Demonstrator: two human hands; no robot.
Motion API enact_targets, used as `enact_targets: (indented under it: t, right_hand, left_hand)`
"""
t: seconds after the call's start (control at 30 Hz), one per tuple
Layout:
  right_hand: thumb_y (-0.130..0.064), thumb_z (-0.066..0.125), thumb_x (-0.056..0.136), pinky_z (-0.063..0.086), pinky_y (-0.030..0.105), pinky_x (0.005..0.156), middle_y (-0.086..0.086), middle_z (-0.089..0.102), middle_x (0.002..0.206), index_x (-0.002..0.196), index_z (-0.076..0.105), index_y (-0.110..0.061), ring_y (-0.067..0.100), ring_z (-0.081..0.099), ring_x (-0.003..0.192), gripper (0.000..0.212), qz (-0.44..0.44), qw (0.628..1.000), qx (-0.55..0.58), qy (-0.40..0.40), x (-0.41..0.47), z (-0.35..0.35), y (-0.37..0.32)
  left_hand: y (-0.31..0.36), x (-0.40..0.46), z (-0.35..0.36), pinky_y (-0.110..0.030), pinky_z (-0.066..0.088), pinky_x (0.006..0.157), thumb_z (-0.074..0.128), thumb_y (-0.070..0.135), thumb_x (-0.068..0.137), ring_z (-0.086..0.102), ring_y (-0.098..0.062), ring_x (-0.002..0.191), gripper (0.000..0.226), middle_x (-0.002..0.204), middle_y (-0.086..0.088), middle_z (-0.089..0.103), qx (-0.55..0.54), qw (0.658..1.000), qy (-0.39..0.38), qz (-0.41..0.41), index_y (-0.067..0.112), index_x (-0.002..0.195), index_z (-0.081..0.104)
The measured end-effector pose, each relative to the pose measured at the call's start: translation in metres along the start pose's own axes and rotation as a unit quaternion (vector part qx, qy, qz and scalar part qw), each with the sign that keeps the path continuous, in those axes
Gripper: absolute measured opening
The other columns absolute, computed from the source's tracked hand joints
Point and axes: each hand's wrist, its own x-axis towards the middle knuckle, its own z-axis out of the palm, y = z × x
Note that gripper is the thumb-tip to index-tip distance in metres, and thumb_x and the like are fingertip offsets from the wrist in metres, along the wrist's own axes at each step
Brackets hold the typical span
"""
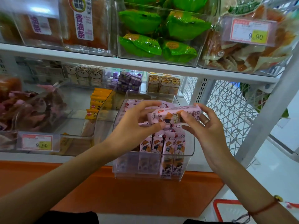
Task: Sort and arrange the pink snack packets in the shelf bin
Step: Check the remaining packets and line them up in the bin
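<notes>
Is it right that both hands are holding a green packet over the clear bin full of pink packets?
Not quite: the packet is pink, not green. The head view shows the left hand and the right hand holding one pink packet sideways over the clear bin, where more pink packets stand in rows. The green packets sit in a bin on the shelf above.

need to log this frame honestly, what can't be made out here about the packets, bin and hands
Head view only:
- Rear rows of the clear bin: hidden by both hands and the held pink packet.
- Left hand fingertips: behind the packet.
- Packet print: too small to read.
- Left-hand price tag: small print blurred.
- Red basket: cut off by the bottom edge.
</notes>
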Motion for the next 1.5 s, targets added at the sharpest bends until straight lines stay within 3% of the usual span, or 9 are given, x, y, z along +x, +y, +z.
enact_targets:
  t: [0.17,0.3,0.47,0.63,0.87,1.07,1.23,1.37,1.5]
  right_hand:
    - [-0.03,0.07,0.08,0.048,0.009,0.07,-0.011,0.056,0.111,0.127,0.045,-0.026,0.001,0.058,0.096,0.053,-0.065,0.983,-0.16,0.054,0.004,-0.011,0.006]
    - [-0.026,0.065,0.088,0.041,0.016,0.078,-0.008,0.049,0.118,0.135,0.036,-0.024,0.009,0.051,0.105,0.055,-0.013,0.964,-0.267,-0.003,0.006,-0.019,0.019]
    - [-0.027,0.06,0.091,0.045,0.006,0.063,-0.016,0.052,0.11,0.132,0.037,-0.025,-0.005,0.054,0.091,0.047,0.012,0.955,-0.287,-0.076,0.0,-0.022,0.025]
    - [-0.022,0.058,0.092,0.044,0.001,0.058,-0.024,0.051,0.099,0.128,0.039,-0.027,-0.008,0.055,0.086,0.041,0.006,0.957,-0.275,-0.094,-0.003,-0.024,0.024]
    - [-0.022,0.056,0.092,0.045,0.002,0.059,-0.01,0.057,0.118,0.133,0.035,-0.028,-0.008,0.055,0.089,0.046,0.004,0.955,-0.279,-0.1,-0.001,-0.028,0.024]
    - [-0.019,0.057,0.091,0.046,0.005,0.055,-0.01,0.057,0.115,0.135,0.035,-0.028,-0.007,0.056,0.087,0.049,0.008,0.96,-0.26,-0.099,0.0,-0.028,0.025]
    - [-0.022,0.057,0.092,0.045,0.004,0.056,-0.017,0.056,0.107,0.131,0.037,-0.03,-0.012,0.059,0.08,0.044,0.001,0.959,-0.265,-0.105,-0.001,-0.028,0.025]
    - [-0.021,0.057,0.092,0.044,0.003,0.058,-0.017,0.056,0.109,0.121,0.042,-0.033,-0.012,0.058,0.083,0.035,0.003,0.957,-0.269,-0.112,0.0,-0.03,0.025]
    - [-0.023,0.058,0.091,0.045,0.004,0.058,-0.016,0.057,0.115,0.126,0.044,-0.031,-0.008,0.057,0.088,0.039,0.008,0.954,-0.275,-0.118,0.0,-0.031,0.025]
  left_hand:
    - [-0.005,0.02,-0.003,-0.009,0.051,0.067,0.071,0.006,0.08,0.065,0.002,0.089,0.038,0.1,0.021,0.062,0.025,0.992,0.117,0.042,0.024,0.111,0.057]
    - [-0.024,0.058,0.001,-0.008,0.044,0.072,0.071,0.008,0.082,0.058,0.001,0.092,0.04,0.094,0.023,0.057,0.122,0.978,0.17,0.025,0.021,0.118,0.058]
    - [-0.05,0.094,0.018,-0.024,0.05,0.084,0.07,0.011,0.083,0.059,-0.015,0.107,0.039,0.114,0.001,0.064,0.227,0.968,0.103,0.016,0.02,0.12,0.059]
    - [-0.054,0.103,0.017,-0.034,0.053,0.089,0.072,0.018,0.083,0.058,-0.014,0.112,0.043,0.126,0.003,0.063,0.375,0.926,0.0,0.051,0.028,0.124,0.058]
    - [-0.027,0.136,0.001,-0.034,0.042,0.101,0.067,0.02,0.088,0.051,-0.017,0.124,0.041,0.135,-0.003,0.056,0.354,0.916,-0.184,0.049,0.02,0.128,0.057]
    - [-0.047,0.163,0.027,-0.022,0.044,0.08,0.072,0.018,0.083,0.061,-0.02,0.102,0.041,0.117,-0.006,0.061,0.252,0.965,-0.072,-0.003,0.009,0.117,0.051]
    - [-0.079,0.164,0.033,-0.028,0.041,0.078,0.065,0.037,0.088,0.055,-0.013,0.091,0.026,0.105,0.002,0.065,0.422,0.9,-0.11,0.015,0.017,0.104,0.069]
    - [-0.081,0.165,0.027,-0.034,0.044,0.079,0.046,0.03,0.099,0.058,-0.029,0.086,0.037,0.093,-0.015,0.067,0.454,0.868,-0.2,0.006,0.004,0.088,0.069]
    - [-0.069,0.166,0.026,-0.028,0.04,0.081,0.052,0.034,0.096,0.055,-0.015,0.096,0.029,0.121,-0.002,0.065,0.454,0.879,-0.143,0.029,0.018,0.115,0.066]
